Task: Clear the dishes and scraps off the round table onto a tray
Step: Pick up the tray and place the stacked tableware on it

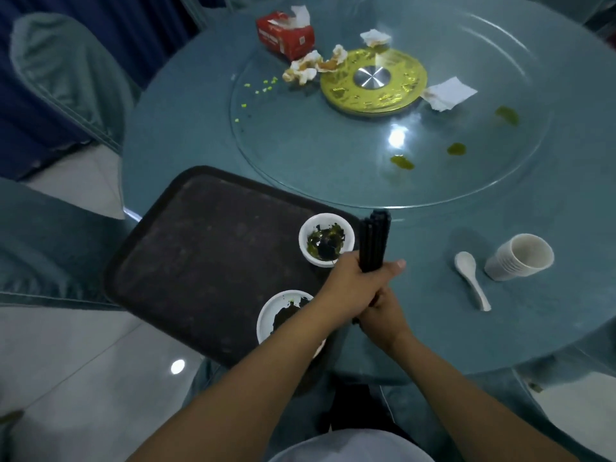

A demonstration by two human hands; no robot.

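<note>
A bundle of black chopsticks (375, 241) is gripped by the right hand (383, 311) and, just beyond, the left hand (346, 286), beside the dark tray (200, 255) at near left. Two soiled bowls (305, 233) are held on it. Crumpled napkins (303, 68) are scattered far off on the round table (186, 135).

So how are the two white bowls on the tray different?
The far bowl is smaller and deeper; the near dish is wider and flatter. The far bowl shows almost whole; the near dish is partly hidden under the left arm. Both are white, sit on the tray, and hold dark scraps.
</note>
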